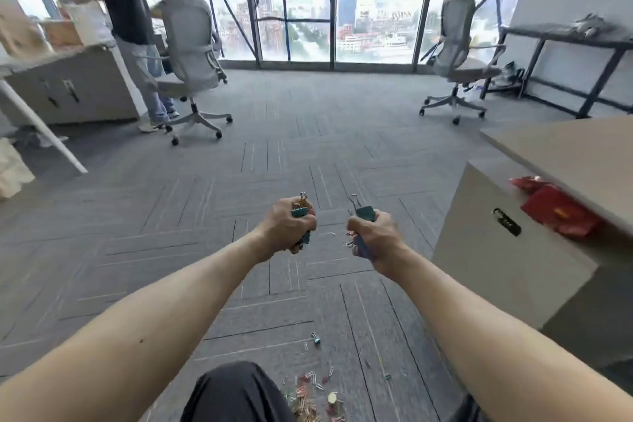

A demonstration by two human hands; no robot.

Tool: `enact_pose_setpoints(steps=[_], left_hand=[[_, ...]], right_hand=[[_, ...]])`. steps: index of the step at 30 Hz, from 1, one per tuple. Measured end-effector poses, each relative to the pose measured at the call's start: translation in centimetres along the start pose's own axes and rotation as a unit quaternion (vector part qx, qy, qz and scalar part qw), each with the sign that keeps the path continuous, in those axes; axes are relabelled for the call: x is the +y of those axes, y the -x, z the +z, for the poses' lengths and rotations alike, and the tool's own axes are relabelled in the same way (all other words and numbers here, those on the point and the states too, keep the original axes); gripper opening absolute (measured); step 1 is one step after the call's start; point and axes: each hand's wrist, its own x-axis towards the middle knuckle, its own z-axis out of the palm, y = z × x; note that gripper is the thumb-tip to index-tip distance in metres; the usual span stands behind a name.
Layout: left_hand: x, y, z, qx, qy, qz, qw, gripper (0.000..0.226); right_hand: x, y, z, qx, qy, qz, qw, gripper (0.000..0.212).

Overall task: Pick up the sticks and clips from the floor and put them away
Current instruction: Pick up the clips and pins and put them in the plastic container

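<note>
My left hand (287, 227) grips a bunch of binder clips (300, 210), teal and yellow ones poking out above my fist. My right hand (376, 237) grips another bunch of clips (363, 212), a teal one with wire handles sticking up and paper clips dangling below. Both hands are raised in front of me over the grey carpet. On the floor near my knees lies a pile of small coloured paper clips (313, 397), with a lone teal binder clip (315, 340) a little farther out. No sticks are visible.
A beige drawer cabinet (507, 250) stands under a desk (575, 154) at my right, with red packets (555, 207) on top of it. Two office chairs (190, 62) (457, 55) stand by the windows. A person (133, 27) stands at the back left beside a cabinet.
</note>
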Motion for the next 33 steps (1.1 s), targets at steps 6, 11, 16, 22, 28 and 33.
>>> enact_pose_setpoints(steps=[6,11,16,22,28,33], left_hand=[[7.7,4.0,1.6,0.008,0.01,0.068,0.998,0.016],[13.5,6.6,4.9,-0.013,0.014,0.115,0.993,0.018],[19.4,8.1,10.3,-0.05,0.018,0.17,0.984,0.017],[26.0,8.9,18.9,-0.118,0.028,0.224,0.967,0.012],[31.0,9.4,28.6,-0.187,0.04,0.247,0.95,0.016],[34.4,10.5,35.7,-0.224,0.067,0.236,0.943,0.022]], right_hand=[[-5.1,6.6,-4.2,0.023,-0.055,-0.05,0.997,0.02],[-9.0,12.3,-9.1,0.052,-0.093,-0.09,0.99,0.023],[-12.1,16.8,-15.6,0.107,-0.103,-0.125,0.981,0.021],[-14.2,21.3,-24.8,0.182,-0.096,-0.146,0.968,0.013],[-14.9,25.1,-34.4,0.285,-0.08,-0.166,0.941,0.009],[-15.5,28.0,-42.3,0.349,-0.07,-0.171,0.919,0.015]])
